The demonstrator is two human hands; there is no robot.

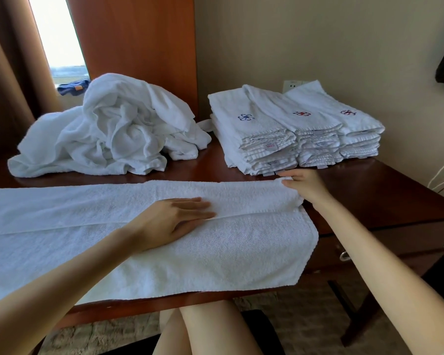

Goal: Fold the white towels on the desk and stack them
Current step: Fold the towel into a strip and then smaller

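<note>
Here's the white towel (241, 242) stretched flat along the near edge of the desk (382, 190), its far long side folded in to a seam down the middle. The left hand (180, 216) lies on it palm down, fingers straight and together, pressing right at that seam. Out at two o'clock from it, the right hand (305, 184) pinches the towel's far right corner between thumb and fingers. At eleven o'clock sits a crumpled heap of towels (108, 134); at one o'clock, the folded stacks (292, 131), packed side by side
</note>
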